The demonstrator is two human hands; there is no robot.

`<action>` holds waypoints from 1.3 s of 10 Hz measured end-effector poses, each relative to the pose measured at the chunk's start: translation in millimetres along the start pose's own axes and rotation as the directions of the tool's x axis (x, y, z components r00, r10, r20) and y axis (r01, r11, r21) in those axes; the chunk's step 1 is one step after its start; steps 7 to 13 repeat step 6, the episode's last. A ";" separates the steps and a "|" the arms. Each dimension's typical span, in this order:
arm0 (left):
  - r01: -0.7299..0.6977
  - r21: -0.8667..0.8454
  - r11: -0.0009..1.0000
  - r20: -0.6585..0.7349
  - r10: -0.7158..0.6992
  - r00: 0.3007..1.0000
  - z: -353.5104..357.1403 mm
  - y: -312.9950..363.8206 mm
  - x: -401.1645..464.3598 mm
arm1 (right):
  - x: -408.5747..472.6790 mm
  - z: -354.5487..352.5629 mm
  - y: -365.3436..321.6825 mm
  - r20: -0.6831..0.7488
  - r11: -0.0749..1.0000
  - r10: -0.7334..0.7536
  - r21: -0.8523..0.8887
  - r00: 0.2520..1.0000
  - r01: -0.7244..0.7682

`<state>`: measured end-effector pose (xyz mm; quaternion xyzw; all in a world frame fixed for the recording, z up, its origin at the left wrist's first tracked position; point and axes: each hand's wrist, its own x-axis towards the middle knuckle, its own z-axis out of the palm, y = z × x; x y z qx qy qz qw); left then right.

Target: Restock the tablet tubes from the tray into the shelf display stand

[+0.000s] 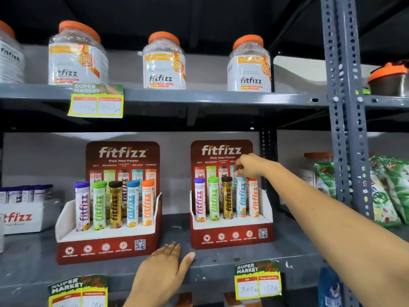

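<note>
Two red fitfizz display stands sit on the middle shelf, a left stand (106,247) and a right stand (232,238). Each holds a row of upright tablet tubes: purple, green, black, blue and orange. My right hand (250,166) reaches over the right stand, and its fingertips pinch the cap of the blue tube (241,198), which stands in its slot. My left hand (163,269) lies flat on the shelf's front edge (217,265) between the two stands, fingers spread, holding nothing. The tray is not in view.
Large orange-lidded jars (163,63) line the upper shelf. A white box of tubes (22,209) stands at the far left. Green packets (385,191) lie beyond the grey perforated upright (345,120) on the right. Yellow price tags (257,279) hang from the shelf edges.
</note>
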<state>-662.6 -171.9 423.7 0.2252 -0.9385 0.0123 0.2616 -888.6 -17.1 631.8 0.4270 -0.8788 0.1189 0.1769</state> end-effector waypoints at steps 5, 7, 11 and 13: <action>-0.025 -0.017 1.000 -0.008 0.024 1.000 -1.3 0.9 -3.0 | 1.1 11.9 -1.0 0.041 0.998 -0.002 -0.056 0.999 0.005; -0.003 -0.006 1.000 0.022 0.003 1.000 -4.2 3.9 -3.1 | -0.7 9.9 -3.4 0.057 0.998 0.021 -0.058 0.998 -0.018; -0.003 -0.006 1.000 0.022 0.003 1.000 -4.2 3.9 -3.1 | -0.7 9.9 -3.4 0.057 0.998 0.021 -0.058 0.998 -0.018; -0.003 -0.006 1.000 0.022 0.003 1.000 -4.2 3.9 -3.1 | -0.7 9.9 -3.4 0.057 0.998 0.021 -0.058 0.998 -0.018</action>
